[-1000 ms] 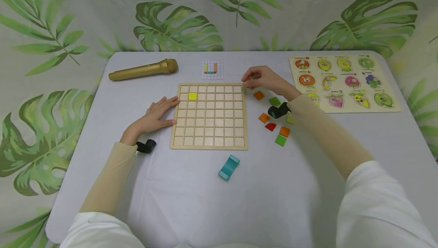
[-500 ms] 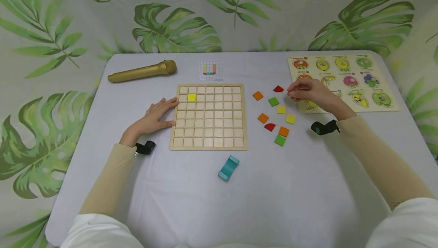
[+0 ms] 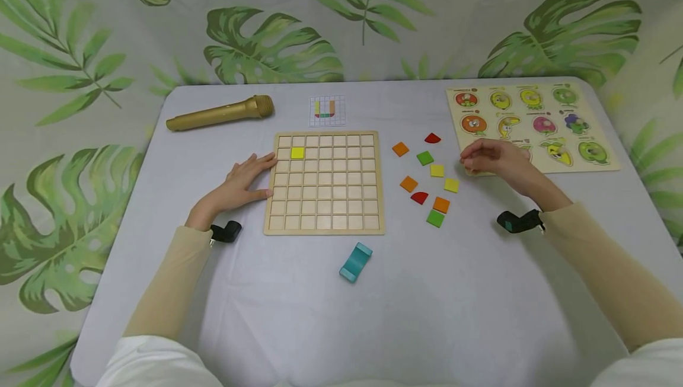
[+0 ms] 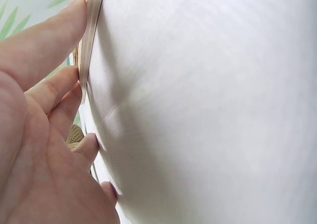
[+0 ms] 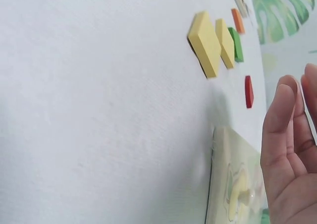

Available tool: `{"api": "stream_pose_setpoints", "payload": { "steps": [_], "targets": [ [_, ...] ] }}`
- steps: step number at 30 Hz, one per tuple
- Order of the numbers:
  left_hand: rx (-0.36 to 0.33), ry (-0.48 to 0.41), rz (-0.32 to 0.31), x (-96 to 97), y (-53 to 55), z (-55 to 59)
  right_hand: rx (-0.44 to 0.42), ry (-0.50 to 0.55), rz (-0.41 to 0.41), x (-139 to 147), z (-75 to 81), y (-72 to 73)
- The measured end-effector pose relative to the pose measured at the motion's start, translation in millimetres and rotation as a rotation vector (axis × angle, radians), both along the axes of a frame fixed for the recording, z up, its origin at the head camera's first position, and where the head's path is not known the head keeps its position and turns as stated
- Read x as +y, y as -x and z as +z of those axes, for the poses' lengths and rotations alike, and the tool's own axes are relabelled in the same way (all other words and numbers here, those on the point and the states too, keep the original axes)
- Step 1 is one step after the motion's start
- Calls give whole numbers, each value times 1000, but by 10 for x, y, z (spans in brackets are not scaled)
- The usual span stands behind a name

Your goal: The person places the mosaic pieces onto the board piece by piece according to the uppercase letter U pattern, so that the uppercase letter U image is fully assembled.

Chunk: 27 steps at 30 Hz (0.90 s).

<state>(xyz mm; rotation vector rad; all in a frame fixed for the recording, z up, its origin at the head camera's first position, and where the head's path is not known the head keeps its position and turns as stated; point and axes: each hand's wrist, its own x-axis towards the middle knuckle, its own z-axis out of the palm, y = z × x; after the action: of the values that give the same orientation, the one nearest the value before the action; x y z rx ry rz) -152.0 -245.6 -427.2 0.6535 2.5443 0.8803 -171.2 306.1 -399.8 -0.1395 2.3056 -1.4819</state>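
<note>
My left hand point(image 3: 237, 185) lies at the left edge of a square wooden grid board point(image 3: 324, 192), its fingertips and thumb touching the rim. In one upper-left cell sits a yellow square tile point(image 3: 297, 153). Right of the board several flat tiles are scattered: yellow tiles point(image 3: 451, 185), orange tiles point(image 3: 401, 149), green tiles point(image 3: 425, 157), and red quarter-round tiles point(image 3: 433, 138). My right hand point(image 3: 498, 162) hovers near the left side of a fruit puzzle board point(image 3: 586, 108), fingers loosely bent. Nothing shows between its fingers in the right wrist view.
Behind the grid board lies a small pattern card point(image 3: 327, 111) with a coloured U shape. A gold microphone point(image 3: 219, 114) rests at the back left. In front of the board is a teal curved piece point(image 3: 356, 262). A leaf-print cloth hangs behind the table.
My right hand has moved away from the grid board's upper-right corner, rightward to the fruit puzzle board. A red tile now shows behind the green one. The left hand stays put.
</note>
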Motion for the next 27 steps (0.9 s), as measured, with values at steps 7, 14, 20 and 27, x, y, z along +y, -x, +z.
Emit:
{"api": "stream_pose_setpoints", "payload": {
  "steps": [7, 14, 20, 27],
  "targets": [
    [3, 1, 1, 3, 1, -5, 59, -35, 42, -78, -28, -122],
    [4, -6, -2, -8, 4, -18, 121, -135, 73, -142, -96, -216],
    [15, -7, 2, -13, 6, -37, 173, -213, 92, -186, -167, -232],
    [-2, 1, 5, -10, 9, -24, 287, -287, 152, -236, -216, -241]
  ]
}}
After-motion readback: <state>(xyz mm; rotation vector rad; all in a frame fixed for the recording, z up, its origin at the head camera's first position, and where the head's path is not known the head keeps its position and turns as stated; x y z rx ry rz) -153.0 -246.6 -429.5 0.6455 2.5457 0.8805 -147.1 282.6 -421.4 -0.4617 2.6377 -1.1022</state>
